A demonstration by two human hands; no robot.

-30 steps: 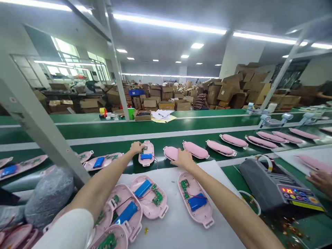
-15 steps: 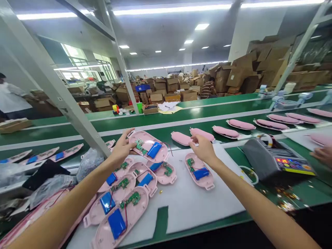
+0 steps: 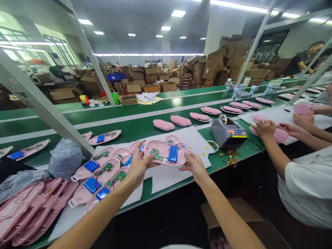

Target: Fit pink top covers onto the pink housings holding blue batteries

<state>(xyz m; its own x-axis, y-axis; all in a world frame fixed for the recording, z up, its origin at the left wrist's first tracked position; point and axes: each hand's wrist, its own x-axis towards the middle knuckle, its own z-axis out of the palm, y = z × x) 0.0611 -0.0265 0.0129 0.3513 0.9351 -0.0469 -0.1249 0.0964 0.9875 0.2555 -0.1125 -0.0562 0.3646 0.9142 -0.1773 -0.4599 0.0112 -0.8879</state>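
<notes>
My left hand point(image 3: 138, 162) holds the left end of one open pink shell point(image 3: 164, 147), with the thumb on the near side and the fingers at the end. My right hand point(image 3: 195, 167) holds the right end of the same shell, so it lies between my two hands, in front of me and over the white mat point(image 3: 168, 181). Both hands are closed only so much as the edge of the shell needs. The inside of the shell is turned to me: I see a green circuit board point(image 3: 158, 156) toward the left, a blue pack point(image 3: 173, 154) toward the right, and a thin wire near the right end.

Beside my left arm, several other open shells point(image 3: 80, 193) lie close together, overlapping, with blue packs and green boards inside. Farther left there are stacked pink shells point(image 3: 38, 207) and a clear plastic bag point(image 3: 66, 159). Beyond my hands, a row of closed pink shells point(image 3: 163, 125) lies on the green belt point(image 3: 135, 128). To the right stands a grey machine point(image 3: 225, 133) with a lit display, and small amber scraps point(image 3: 232, 158) lie near it. Farther right, a co-worker's hand point(image 3: 267, 128) is on another pink piece point(image 3: 280, 135).
</notes>
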